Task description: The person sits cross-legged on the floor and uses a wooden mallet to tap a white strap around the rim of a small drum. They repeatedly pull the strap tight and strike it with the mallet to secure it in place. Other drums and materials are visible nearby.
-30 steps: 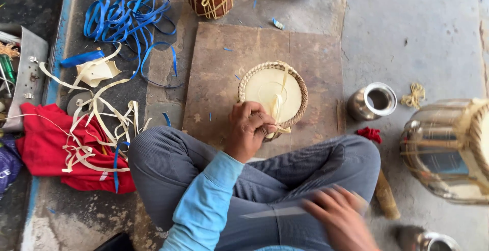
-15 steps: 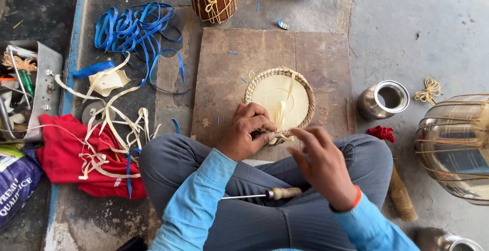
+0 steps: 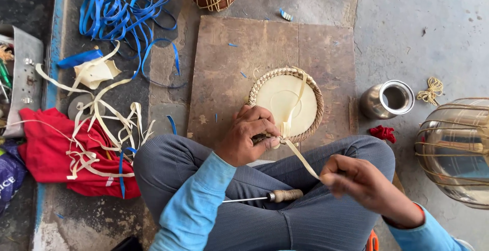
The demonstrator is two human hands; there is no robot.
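Item: round pale drumhead disc with braided cane-coloured rim (image 3: 285,103), lying flat on a worn brown wooden board (image 3: 229,62), just beyond the seated person's crossed legs. Left hand (image 3: 249,135): fingers clenched on the disc's near rim. Right hand (image 3: 356,182): fingers pinched around a flat pale hide strip (image 3: 300,158), drawn taut from the rim. Wooden-handled metal awl (image 3: 275,196): resting across the lap. Adjacent: steel cup (image 3: 387,99), blue strap coils (image 3: 127,14), red cloth (image 3: 51,149).
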